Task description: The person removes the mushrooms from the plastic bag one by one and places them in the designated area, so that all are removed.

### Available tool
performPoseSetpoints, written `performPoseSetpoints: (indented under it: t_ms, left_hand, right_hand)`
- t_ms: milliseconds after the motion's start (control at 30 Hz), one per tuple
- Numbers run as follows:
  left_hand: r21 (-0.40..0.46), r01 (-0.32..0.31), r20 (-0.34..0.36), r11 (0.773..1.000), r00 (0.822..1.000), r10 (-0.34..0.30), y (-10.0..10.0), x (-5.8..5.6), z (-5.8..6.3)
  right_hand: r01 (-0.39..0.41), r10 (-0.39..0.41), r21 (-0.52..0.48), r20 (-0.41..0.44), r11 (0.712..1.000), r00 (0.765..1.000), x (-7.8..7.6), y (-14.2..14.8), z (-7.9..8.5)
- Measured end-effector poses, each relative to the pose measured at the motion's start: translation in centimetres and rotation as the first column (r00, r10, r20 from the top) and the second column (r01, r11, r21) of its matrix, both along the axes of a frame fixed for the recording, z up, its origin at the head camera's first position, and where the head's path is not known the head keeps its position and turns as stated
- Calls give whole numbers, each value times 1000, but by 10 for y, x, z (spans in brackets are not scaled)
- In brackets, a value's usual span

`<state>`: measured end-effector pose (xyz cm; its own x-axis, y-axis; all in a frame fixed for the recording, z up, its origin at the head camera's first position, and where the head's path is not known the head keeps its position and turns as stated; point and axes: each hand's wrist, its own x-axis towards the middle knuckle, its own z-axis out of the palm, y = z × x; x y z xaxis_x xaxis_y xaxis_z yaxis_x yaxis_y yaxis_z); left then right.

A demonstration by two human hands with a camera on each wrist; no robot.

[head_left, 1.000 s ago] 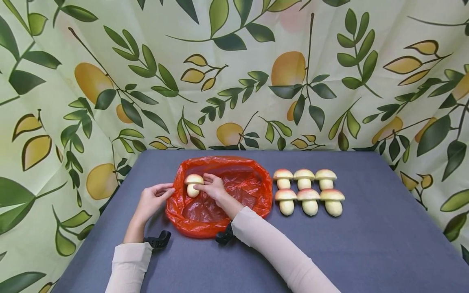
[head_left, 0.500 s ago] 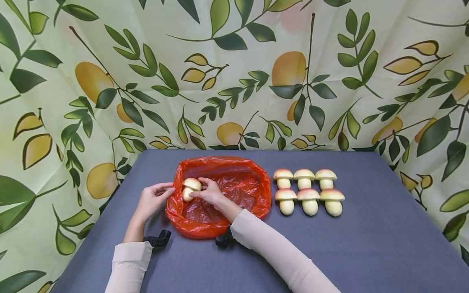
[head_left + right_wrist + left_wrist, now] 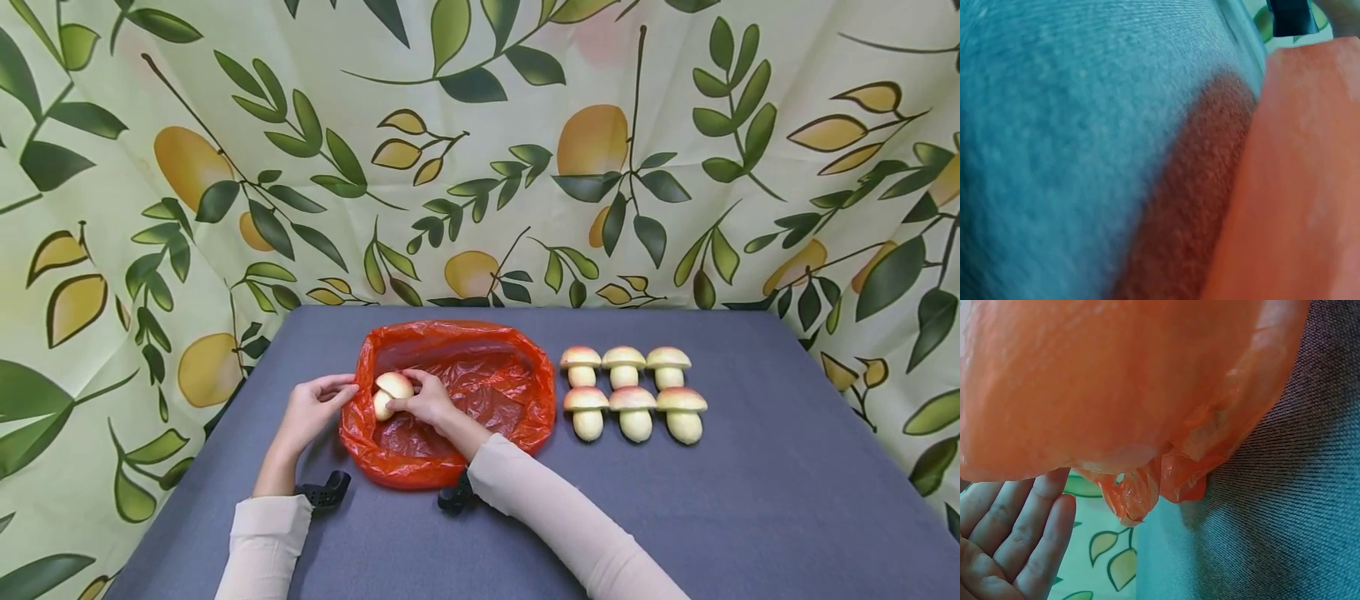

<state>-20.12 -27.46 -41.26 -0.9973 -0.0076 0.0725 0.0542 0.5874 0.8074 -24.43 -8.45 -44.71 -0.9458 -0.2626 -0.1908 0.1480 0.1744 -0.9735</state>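
A red plastic bag (image 3: 420, 477) stands open-topped on the table, its rim spread wide. At its left rim, my left hand (image 3: 311, 410) pinches the edge between thumb and fingers; the left wrist view shows several fingers (image 3: 1040, 540) against the outside of the bag (image 3: 1110, 381). Inside the bag near that left wall, my right hand (image 3: 431, 402) holds a toy mushroom (image 3: 393, 385) by thumb and fingers, its reddish cap tilted up. Only the bag's outer side (image 3: 1297, 181) fills the right wrist view, so the right hand is hidden there.
Several similar mushrooms (image 3: 633, 412) stand in two rows on the grey-blue tablecloth (image 3: 750, 500), right of the bag. Black wrist devices (image 3: 327, 490) sit by both forearms. A leaf-and-fruit patterned cloth (image 3: 510, 208) hangs behind the table and at its sides.
The right hand has shifted a little left and down in the bag with the mushroom, which has gone from upright to tilted. The left hand stays at the rim.
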Motion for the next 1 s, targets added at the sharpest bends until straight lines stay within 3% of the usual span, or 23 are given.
performPoseSetpoints:
  t_ms: [267, 400, 567, 733, 867, 1000]
  left_hand:
    - [7, 5, -1, 1000, 1000, -5, 1, 1, 1]
    - [-3, 9, -34, 1000, 999, -9, 1, 1, 3]
    - [-9, -30, -73, 1000, 997, 29, 1, 0, 2]
    - [25, -42, -106, 999, 993, 44, 4, -3, -1]
    - [5, -41, -71, 999, 997, 41, 4, -2, 1]
    - [-69, -19, 39, 997, 999, 21, -1, 4, 8]
  right_hand:
    - [42, -42, 9, -34, 999, 999, 3, 2, 0]
    - [45, -44, 11, -8, 999, 999, 6, 7, 6]
    - [35, -35, 10, -20, 999, 999, 9, 17, 13]
    - [24, -23, 9, -16, 1000, 1000, 15, 28, 14]
    - [2, -2, 1, -35, 1000, 999, 21, 36, 14]
    - [-24, 24, -12, -28, 1000, 999, 26, 43, 16]
